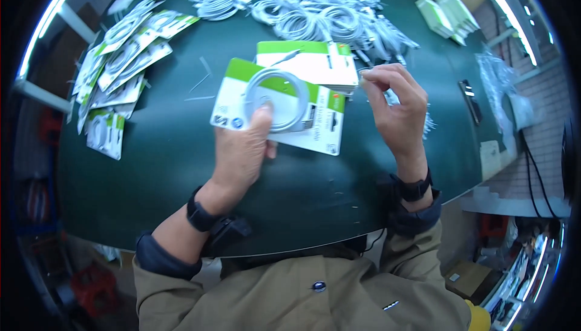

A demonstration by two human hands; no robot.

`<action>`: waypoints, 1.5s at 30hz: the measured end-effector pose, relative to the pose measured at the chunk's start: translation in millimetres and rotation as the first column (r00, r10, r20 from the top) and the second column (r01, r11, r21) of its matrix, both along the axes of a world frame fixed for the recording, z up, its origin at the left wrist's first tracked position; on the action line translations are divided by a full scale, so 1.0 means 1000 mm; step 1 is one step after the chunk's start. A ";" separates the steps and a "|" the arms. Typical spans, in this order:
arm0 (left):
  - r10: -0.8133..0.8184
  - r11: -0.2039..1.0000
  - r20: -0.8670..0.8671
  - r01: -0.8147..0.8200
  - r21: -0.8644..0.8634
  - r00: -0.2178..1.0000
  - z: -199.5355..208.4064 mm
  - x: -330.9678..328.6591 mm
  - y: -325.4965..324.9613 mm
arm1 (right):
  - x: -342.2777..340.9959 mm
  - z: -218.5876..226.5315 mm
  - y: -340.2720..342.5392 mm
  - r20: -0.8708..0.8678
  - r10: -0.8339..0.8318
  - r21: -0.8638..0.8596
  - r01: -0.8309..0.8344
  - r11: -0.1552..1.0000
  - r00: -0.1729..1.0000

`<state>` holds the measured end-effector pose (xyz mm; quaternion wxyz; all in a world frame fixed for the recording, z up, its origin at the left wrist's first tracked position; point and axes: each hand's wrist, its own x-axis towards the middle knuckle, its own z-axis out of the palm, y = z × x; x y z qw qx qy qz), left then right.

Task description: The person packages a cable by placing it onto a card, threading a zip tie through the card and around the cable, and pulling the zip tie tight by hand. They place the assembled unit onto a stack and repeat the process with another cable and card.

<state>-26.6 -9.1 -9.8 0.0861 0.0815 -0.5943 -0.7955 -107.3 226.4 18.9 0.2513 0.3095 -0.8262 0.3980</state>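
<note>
My left hand point(241, 146) grips a green-and-white packaging card point(230, 98), its thumb pressed inside the ring of a coiled white cable point(299, 98) that lies against the card. The cable's plug end shows near the card's right half. Just behind, a stack of similar cards point(342, 67) rests on the table, partly covered by the held one. To the right of that stack my right hand point(399, 110) is raised, thumb and forefinger pinched together; what they hold, if anything, is too small to make out. Thin white strips point(428, 124) show partly behind the right wrist.
A big heap of coiled white cables point(315, 10) fills the table's far middle. Several carded cables point(121, 58) are piled at the left. Card bundles point(448, 17), a dark narrow object point(470, 102) and clear plastic bags point(499, 92) lie to the right. Loose strips point(203, 76) lie left of the held card.
</note>
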 end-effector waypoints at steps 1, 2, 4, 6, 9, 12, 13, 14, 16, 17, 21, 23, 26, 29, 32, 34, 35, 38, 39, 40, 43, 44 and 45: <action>-0.022 1.000 -0.019 0.022 0.021 1.000 0.001 -0.001 0.000 | -0.007 -0.001 0.013 0.162 -0.131 0.008 0.132 0.991 0.978; -0.008 0.999 0.002 0.008 0.043 1.000 0.002 -0.002 0.001 | -0.013 -0.003 0.027 0.146 -0.157 0.025 0.155 0.988 0.977; -0.001 0.998 0.018 0.000 0.068 1.000 0.003 -0.003 -0.001 | -0.024 -0.012 0.052 0.315 -0.261 0.176 0.214 0.961 0.913; -0.003 0.997 0.009 0.002 0.078 1.000 0.001 -0.002 -0.006 | -0.025 -0.011 0.057 0.398 -0.313 0.249 0.227 0.942 0.863; -0.001 0.996 0.010 0.000 0.087 1.000 -0.001 -0.002 -0.005 | -0.023 -0.013 0.062 0.435 -0.514 0.603 0.184 0.776 0.739; 0.009 0.996 0.018 -0.011 0.087 1.000 -0.001 -0.005 -0.005 | -0.026 -0.013 0.063 0.463 -0.500 0.613 0.143 0.777 0.732; 0.013 0.996 0.021 -0.014 0.088 1.000 -0.001 -0.005 -0.004 | -0.027 -0.014 0.064 0.475 -0.493 0.619 0.122 0.776 0.729; 0.016 0.996 0.024 -0.018 0.090 1.000 -0.002 -0.005 -0.004 | -0.028 -0.016 0.064 0.481 -0.492 0.615 0.120 0.779 0.726; 0.017 0.997 0.024 -0.019 0.080 1.000 -0.002 -0.005 -0.004 | -0.030 -0.018 0.063 0.477 -0.444 0.605 0.083 0.792 0.759; 0.012 0.997 0.026 -0.014 0.081 1.000 -0.002 -0.005 -0.004 | -0.030 -0.020 0.062 0.474 -0.419 0.599 0.065 0.798 0.774; -0.004 0.997 0.023 0.002 0.073 1.000 -0.003 -0.004 -0.004 | -0.027 -0.028 0.058 0.332 -0.392 0.603 0.126 0.788 0.858; -0.014 0.998 0.011 0.013 0.069 1.000 -0.003 -0.004 -0.004 | -0.027 -0.029 0.058 0.344 -0.401 0.593 0.134 0.794 0.849; -0.008 0.998 -0.002 0.008 0.067 1.000 -0.003 -0.002 -0.001 | -0.027 -0.029 0.060 0.363 -0.422 0.582 0.151 0.799 0.831; -0.003 0.998 -0.005 0.004 0.063 1.000 -0.001 -0.001 0.000 | -0.028 -0.031 0.061 0.387 -0.398 0.549 0.139 0.824 0.831; 0.003 0.998 0.009 -0.003 0.059 1.000 -0.001 0.000 0.001 | -0.027 -0.029 0.057 0.380 -0.426 0.561 0.163 0.812 0.821; 0.003 0.998 0.007 -0.003 0.056 1.000 -0.001 0.000 0.002 | -0.026 -0.028 0.056 0.377 -0.441 0.564 0.176 0.807 0.815; 0.003 0.998 0.005 -0.004 0.055 1.000 -0.001 0.000 0.002 | -0.025 -0.026 0.055 0.367 -0.443 0.555 0.190 0.810 0.818; -0.014 0.998 0.006 0.014 0.054 1.000 -0.002 0.000 0.001 | -0.025 -0.025 0.055 0.351 -0.448 0.532 0.219 0.818 0.822; -0.022 0.998 0.007 0.021 0.056 1.000 -0.002 0.000 0.000 | -0.026 -0.026 0.055 0.345 -0.447 0.532 0.221 0.817 0.825; -0.024 0.998 0.007 0.024 0.052 1.000 -0.003 0.000 0.001 | -0.026 -0.026 0.056 0.339 -0.448 0.534 0.223 0.816 0.827; -0.027 0.999 0.005 0.026 0.046 1.000 -0.004 0.000 0.001 | -0.027 -0.029 0.060 0.321 -0.436 0.528 0.224 0.819 0.841; -0.028 0.999 0.005 0.028 0.043 1.000 -0.004 0.001 0.001 | -0.027 -0.030 0.061 0.307 -0.423 0.524 0.220 0.823 0.852; -0.035 0.999 0.004 0.035 0.038 0.999 -0.004 0.001 0.001 | -0.027 -0.031 0.061 0.292 -0.410 0.521 0.216 0.826 0.864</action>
